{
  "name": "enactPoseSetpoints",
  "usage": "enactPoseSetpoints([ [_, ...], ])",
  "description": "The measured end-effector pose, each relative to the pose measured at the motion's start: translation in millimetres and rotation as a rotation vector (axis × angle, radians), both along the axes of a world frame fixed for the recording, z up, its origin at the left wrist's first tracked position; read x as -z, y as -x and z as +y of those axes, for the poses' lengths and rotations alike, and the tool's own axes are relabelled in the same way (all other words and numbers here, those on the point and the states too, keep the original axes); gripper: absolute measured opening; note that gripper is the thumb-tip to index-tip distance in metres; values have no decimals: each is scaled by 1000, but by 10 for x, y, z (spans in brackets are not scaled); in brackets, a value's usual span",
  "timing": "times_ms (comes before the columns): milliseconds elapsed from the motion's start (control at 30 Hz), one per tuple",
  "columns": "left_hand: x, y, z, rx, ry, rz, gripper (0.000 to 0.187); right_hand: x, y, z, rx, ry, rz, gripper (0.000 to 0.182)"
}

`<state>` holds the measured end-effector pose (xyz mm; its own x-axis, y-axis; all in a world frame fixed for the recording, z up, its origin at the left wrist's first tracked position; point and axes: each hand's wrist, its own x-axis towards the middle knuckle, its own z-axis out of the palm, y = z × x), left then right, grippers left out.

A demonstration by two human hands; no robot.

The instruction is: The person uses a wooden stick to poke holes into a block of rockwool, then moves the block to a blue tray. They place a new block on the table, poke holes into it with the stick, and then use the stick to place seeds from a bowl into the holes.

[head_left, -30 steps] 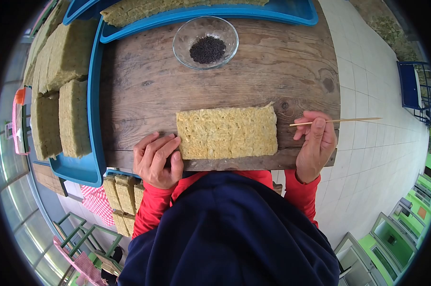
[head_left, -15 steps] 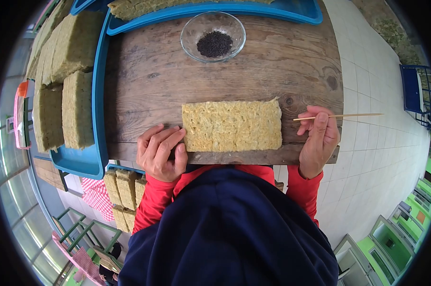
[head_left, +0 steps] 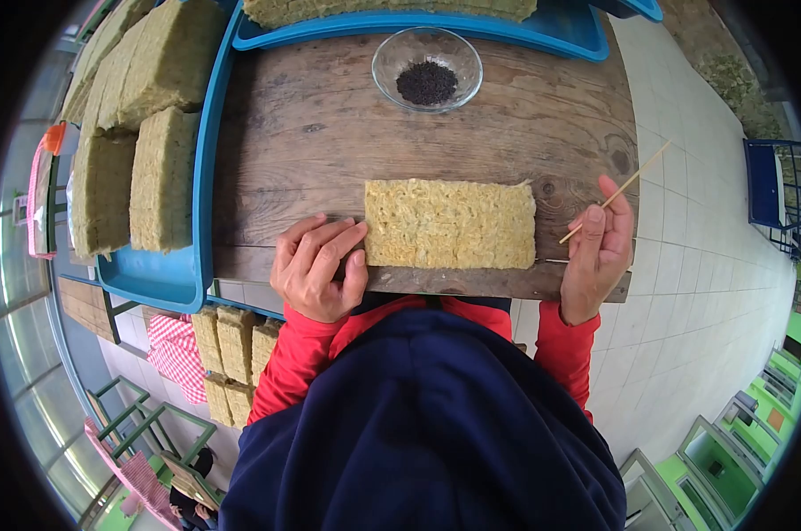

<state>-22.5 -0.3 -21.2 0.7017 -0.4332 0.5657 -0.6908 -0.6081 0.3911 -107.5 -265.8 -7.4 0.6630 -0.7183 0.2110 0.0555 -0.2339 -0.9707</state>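
A flat, yellowish rockwool slab [head_left: 450, 225] lies on the wooden table near its front edge, its top marked with small holes. My left hand [head_left: 319, 265] rests at the slab's left end, fingers slightly bent and apart, with fingertips at its edge. Pinched between the thumb and fingers of my right hand [head_left: 599, 252] is a thin wooden skewer [head_left: 634, 177]. It slants up to the right, its lower tip to the right of the slab and off it. Farther back stands a clear glass bowl [head_left: 387, 80] holding tiny black seeds [head_left: 427, 83].
A blue tray [head_left: 207, 168] with several thick rockwool blocks [head_left: 166, 177] stands on the left. Another blue tray [head_left: 569, 34] with a slab runs along the back. More blocks [head_left: 234, 341] sit below, left of my body. Beyond the table's right edge is tiled floor [head_left: 684, 265].
The skewer has turned from nearly level to a steep slant, and my right index finger has lifted. The view has shifted slightly; my left hand stays at the slab's left end.
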Motion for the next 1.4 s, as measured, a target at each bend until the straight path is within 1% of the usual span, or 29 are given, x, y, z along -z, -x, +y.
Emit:
enactPoseSetpoints([
  [33, -3, 2, -2, -4, 4, -2, 20, 10, -7, 19, -3, 3, -3, 31],
  [100, -7, -1, -2, -4, 11, -8, 20, 16, -18, 51, 23, 274, 50, 30],
  [133, -7, -4, -4, 0, 16, -10, 20, 0, -19, 60, 21, 277, 47, 30],
  [200, -5, -18, -13, -19, 25, -32, 19, -33, -19, 79, 54, 478, 290, 25],
  [233, -5, -22, -12, -35, 31, -50, 19, -36, -26, 69, 52, 481, 286, 25],
  [300, -10, -21, -2, -35, 37, -41, 20, -37, -41, 18, 61, 694, 405, 23],
  [333, -16, -23, 4, -32, 40, -31, 21, -51, -43, 12, 59, 697, 399, 23],
  [400, -31, -31, 7, -31, 59, 5, 24, -86, -36, 6, 19, 761, 475, 23],
  [467, -46, -40, 27, -28, 77, 42, 26, -143, -9, -8, -27, 758, 505, 25],
  [533, -64, -53, 63, -13, 156, 106, 30, -238, 11, 0, -71, 753, 538, 27],
  [567, -80, -54, 80, -15, 159, 101, 30, -308, 14, 5, -149, 770, 473, 35],
  [600, -102, -49, 98, -4, 189, 163, 31, -375, 14, 9, -228, 786, 409, 44],
  [633, -123, -46, 116, 6, 219, 226, 33, -445, 9, 26, -228, 789, 406, 44],
  [667, -141, -49, 136, 6, 221, 223, 33, -512, 0, 55, -336, 760, 406, 56],
  [700, -159, -55, 156, 52, 183, 239, 41, -550, -7, 80, -444, 729, 404, 68],
  [733, -182, -63, 167, 97, 146, 254, 48, -563, -14, 92, -443, 734, 400, 68],
  [767, -224, -70, 163, 95, 150, 247, 48, -576, -22, 100, -545, 772, 430, 78],
  [800, -277, -77, 156, 129, 79, 265, 58, -589, -35, 111, -648, 810, 460, 88],
  [833, -310, -82, 156, 161, 8, 284, 69, -604, -59, 142, -647, 815, 454, 88],
  [867, -296, -89, 168, 180, -21, 304, 79, -618, -94, 191, -689, 910, 437, 92],
  [900, -304, -90, 167, 179, -19, 293, 79, -635, -128, 246, -727, 1006, 417, 96],
  [933, -322, -94, 154, 183, -3, 297, 77, -639, -167, 309, -719, 1014, 406, 96],
  [1000, -339, -125, 133, 190, 18, 274, 74, -607, -264, 406, -785, 1121, 373, 102],
  [1033, -317, -127, 133, 187, 37, 284, 71, -551, -304, 413, -773, 1135, 358, 102],
  [1100, -277, -132, 163, 183, 55, 275, 68, -374, -381, 431, -855, 1096, 333, 102],
  [1133, -258, -132, 182, 176, 74, 277, 65, -324, -409, 433, -848, 1146, 298, 96],
  [1200, -267, -120, 211, 150, 127, 285, 56, -268, -434, 425, -839, 1154, 264, 93],
  [1267, -230, -128, 260, 123, 147, 277, 54, -297, -450, 424, -834, 1167, 212, 84],
  [1400, -220, -139, 265, 76, 193, 273, 47, -337, -449, 408, -836, 1163, 203, 83],
])
